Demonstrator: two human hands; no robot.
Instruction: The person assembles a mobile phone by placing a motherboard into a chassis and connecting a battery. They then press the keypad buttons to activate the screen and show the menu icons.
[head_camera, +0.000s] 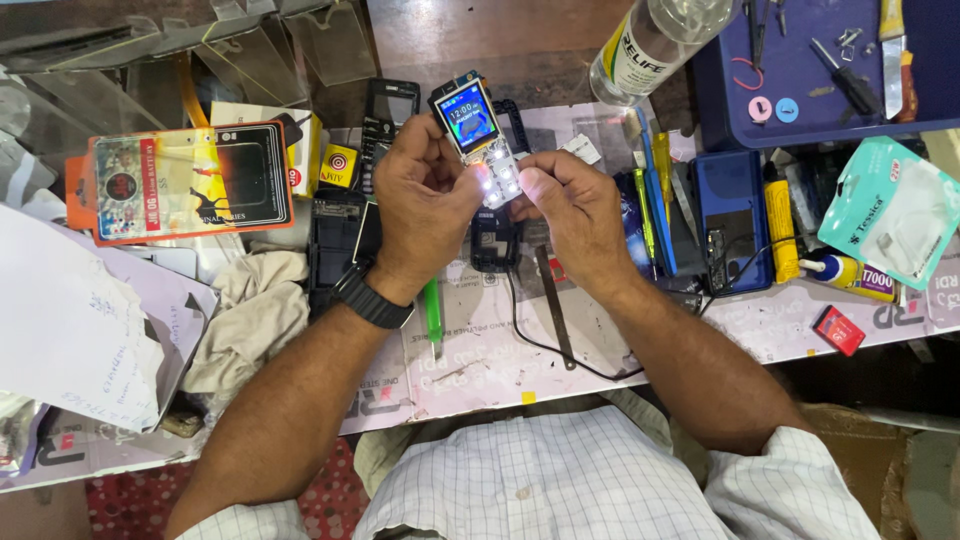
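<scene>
A small bare keypad phone (478, 135) with a lit blue screen and glowing white keys is held above the cluttered bench. My left hand (422, 195), with a black watch on its wrist, grips the phone's left side, thumb on the keypad. My right hand (575, 205) holds the phone's lower right edge with thumb and fingertips. Under the hands lie a black phone housing (493, 243) and a black cable (560, 355).
A clear bottle (655, 40) lies at the back. A blue tray (800, 100) with screwdrivers is at the back right, a yellow glue tube (781, 230) beside blue cases. Packaged batteries (190, 180), black phone shells (385, 115), a cloth (250, 310) and papers lie left. A green pen (432, 315) lies near the front.
</scene>
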